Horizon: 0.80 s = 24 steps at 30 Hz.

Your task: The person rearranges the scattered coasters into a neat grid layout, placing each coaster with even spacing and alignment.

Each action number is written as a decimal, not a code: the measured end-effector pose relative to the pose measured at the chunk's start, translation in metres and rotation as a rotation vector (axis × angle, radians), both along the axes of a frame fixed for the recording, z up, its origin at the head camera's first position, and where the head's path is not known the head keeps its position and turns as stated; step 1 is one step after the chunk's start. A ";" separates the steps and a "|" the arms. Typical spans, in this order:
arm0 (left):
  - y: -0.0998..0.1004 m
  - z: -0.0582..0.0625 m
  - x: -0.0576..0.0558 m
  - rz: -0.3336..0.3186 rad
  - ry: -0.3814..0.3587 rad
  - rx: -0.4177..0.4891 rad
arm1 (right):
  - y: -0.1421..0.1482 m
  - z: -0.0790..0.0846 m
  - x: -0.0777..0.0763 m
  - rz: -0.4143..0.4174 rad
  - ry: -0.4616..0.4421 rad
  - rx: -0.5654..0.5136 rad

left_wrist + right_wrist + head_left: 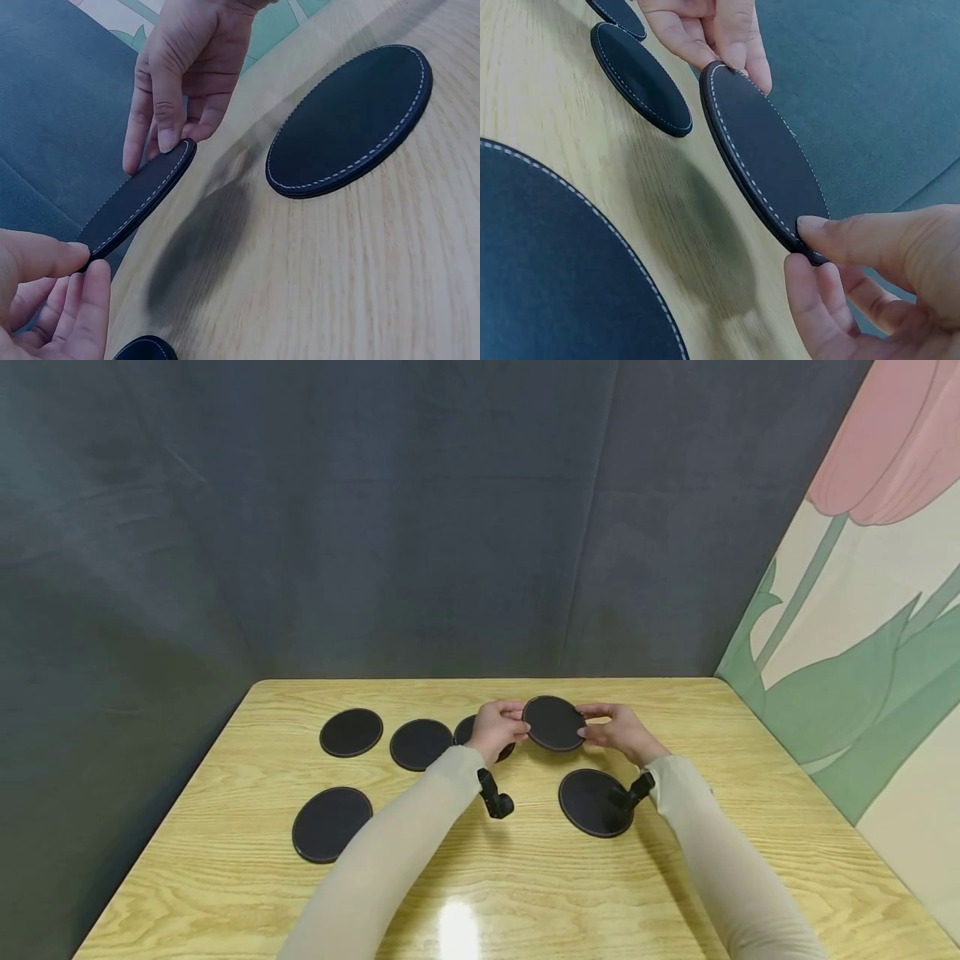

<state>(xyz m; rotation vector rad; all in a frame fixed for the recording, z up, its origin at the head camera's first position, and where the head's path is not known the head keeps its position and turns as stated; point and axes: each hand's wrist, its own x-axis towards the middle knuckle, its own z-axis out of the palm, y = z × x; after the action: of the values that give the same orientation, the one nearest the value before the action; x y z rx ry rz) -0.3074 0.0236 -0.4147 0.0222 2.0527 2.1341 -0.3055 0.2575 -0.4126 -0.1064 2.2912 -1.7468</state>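
In the head view, the left hand point(495, 729) and the right hand point(622, 732) hold one round black disc point(553, 724) between them. Each hand pinches its own side of it. The disc is up over the wooden worktop point(525, 893), near the back edge and a little right of the middle. Five more discs lie flat. The first one point(351, 732) is near the back left corner. The second one point(332, 824) is nearer the front edge and close to the left edge. The third one point(421, 744) is near the back edge, and just beside it is the fourth one point(462, 729), partly hidden by the left hand. The fifth one point(588, 797) lies in the right half, nearer the front edge than the held disc. A dark cloth point(420, 527) hangs behind the back edge, and a picture of a pink flower point(873, 452) is on the right.

In the left wrist view, the left thumb is on top of the held disc and its fingers are under the rim. The disc is tilted, and its shadow point(199, 247) falls on the wood.

In the right wrist view, the right thumb presses the top and the fingers touch the bottom edge. Pale stitches point(742, 169) run around the rim.
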 end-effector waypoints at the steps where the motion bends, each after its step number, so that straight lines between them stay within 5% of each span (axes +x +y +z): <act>1: 0.000 -0.001 0.000 0.003 0.001 -0.002 | 0.000 0.000 0.000 -0.002 -0.002 0.003; 14: 0.001 -0.012 0.004 0.042 0.016 -0.047 | 0.001 -0.005 0.003 -0.005 -0.004 0.009; 24: 0.003 -0.020 0.003 0.079 0.064 -0.219 | -0.001 -0.008 0.002 -0.005 0.011 0.039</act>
<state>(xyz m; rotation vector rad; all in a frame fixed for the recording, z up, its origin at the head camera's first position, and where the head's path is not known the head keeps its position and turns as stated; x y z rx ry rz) -0.3049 0.0263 -0.4349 -0.0204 2.3504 1.9619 -0.3037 0.2565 -0.4207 -0.1032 2.3342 -1.7070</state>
